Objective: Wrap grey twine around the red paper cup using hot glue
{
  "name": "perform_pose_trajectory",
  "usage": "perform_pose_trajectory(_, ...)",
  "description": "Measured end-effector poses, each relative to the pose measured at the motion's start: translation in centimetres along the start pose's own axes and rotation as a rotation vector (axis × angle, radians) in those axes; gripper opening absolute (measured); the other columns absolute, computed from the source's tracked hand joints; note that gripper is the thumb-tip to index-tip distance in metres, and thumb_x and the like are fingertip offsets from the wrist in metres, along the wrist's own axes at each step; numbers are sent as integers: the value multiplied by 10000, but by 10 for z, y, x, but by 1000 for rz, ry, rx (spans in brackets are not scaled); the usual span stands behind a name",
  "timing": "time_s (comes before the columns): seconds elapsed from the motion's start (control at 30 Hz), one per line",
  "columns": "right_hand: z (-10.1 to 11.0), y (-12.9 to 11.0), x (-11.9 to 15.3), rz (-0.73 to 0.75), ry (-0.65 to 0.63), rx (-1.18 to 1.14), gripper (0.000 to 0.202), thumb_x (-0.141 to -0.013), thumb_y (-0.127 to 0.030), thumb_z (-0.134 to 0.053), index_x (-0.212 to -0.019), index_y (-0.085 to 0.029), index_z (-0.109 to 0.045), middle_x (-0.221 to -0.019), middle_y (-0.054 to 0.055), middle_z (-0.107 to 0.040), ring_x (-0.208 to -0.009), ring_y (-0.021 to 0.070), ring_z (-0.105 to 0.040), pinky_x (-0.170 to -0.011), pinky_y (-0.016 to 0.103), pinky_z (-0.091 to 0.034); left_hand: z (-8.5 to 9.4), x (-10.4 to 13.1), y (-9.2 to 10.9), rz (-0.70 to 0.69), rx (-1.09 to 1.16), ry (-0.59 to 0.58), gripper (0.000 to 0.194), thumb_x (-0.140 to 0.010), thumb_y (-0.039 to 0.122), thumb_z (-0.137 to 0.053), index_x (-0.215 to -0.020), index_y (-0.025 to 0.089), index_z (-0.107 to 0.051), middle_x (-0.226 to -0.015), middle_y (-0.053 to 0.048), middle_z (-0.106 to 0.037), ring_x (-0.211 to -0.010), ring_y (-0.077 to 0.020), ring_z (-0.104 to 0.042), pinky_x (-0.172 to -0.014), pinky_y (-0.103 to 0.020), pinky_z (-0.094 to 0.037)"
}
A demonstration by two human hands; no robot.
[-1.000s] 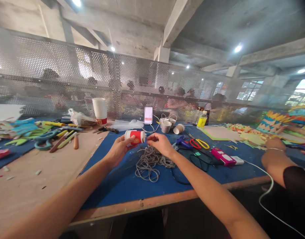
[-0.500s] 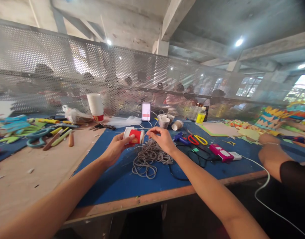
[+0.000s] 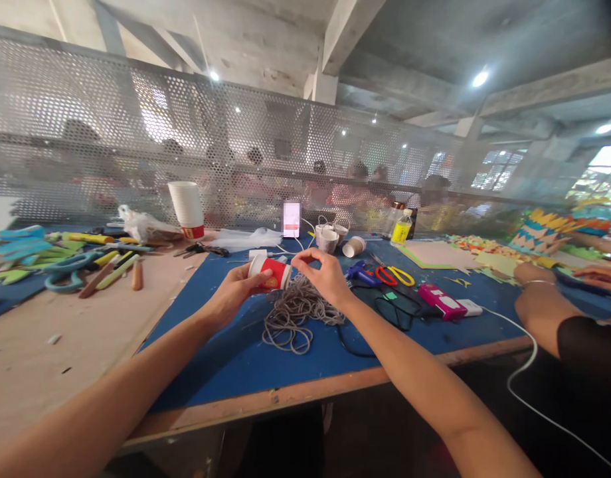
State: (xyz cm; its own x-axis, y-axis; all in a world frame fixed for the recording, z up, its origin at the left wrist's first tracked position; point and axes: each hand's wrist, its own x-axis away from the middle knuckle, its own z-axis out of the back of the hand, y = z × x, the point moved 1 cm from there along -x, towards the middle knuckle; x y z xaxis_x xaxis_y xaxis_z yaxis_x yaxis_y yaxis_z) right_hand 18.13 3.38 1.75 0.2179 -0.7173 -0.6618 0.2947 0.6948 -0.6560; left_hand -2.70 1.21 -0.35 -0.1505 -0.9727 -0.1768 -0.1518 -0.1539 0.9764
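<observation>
My left hand [image 3: 240,289] is wrapped round a red and white paper cup [image 3: 274,273], which lies on its side above the table. At the cup's right end, the bent thumb and forefinger of my right hand [image 3: 321,272] come together. Whatever is between those fingertips is too small to make out. Just below both hands lies a loose heap of grey cord [image 3: 298,315]. Behind my right hand stand cord-wrapped cups [image 3: 327,239], and another such cup [image 3: 354,247] is tipped over beside them.
A phone [image 3: 291,219] leans upright at the back. Right of the cord are a blue glue gun [image 3: 361,272], scissors [image 3: 401,275] and a magenta box [image 3: 441,302]. Stacked paper cups [image 3: 186,209] and tools, including blue-handled scissors [image 3: 71,271], are leftward. Another person's arm [image 3: 542,305] reaches in from the right.
My right fingertips have shifted slightly up and closer to the cup's end. The cup stays in my left hand, turned a little. The whole view has moved slightly.
</observation>
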Motion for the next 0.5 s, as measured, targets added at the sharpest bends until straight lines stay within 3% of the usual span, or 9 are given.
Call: perform_pose_trajectory(0.5, 1, 1, 0, -8, 19, 16, 148, -899, -348, -689, -845, -210, -696, -855, 10, -735, -817, 162, -671, -843, 293, -524, 1, 0, -2, -2, -22, -67, 314, -783, 367, -809, -1042, 192, -785, -966, -81, -787, -834, -219, -698, -778, -328, -533)
